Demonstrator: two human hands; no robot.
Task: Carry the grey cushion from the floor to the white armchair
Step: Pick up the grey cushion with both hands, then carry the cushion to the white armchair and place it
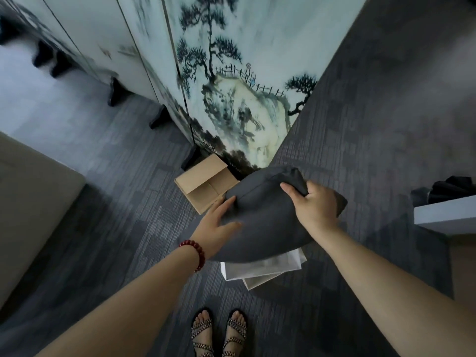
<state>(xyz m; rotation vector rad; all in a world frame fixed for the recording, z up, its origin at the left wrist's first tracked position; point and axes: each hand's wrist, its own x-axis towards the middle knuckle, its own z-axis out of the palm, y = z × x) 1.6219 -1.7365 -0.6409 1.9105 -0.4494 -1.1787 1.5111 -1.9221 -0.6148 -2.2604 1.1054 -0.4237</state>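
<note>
The grey cushion (268, 215) is lifted off the floor in front of me, at the centre of the view. My right hand (313, 204) pinches its upper right corner, fingers curled into the fabric. My left hand (219, 228), with a red bead bracelet at the wrist, is pressed flat against the cushion's left side with the thumb on its face. A pale upholstered seat (31, 202), possibly the white armchair, fills the left edge; only part of it shows.
A painted folding screen (231, 86) stands straight ahead on dark feet. An open cardboard box (203, 186) lies on the grey carpet behind the cushion. White paper bags (262, 271) lie beneath it. At right are a white ledge (445, 212) and a dark object (448, 189).
</note>
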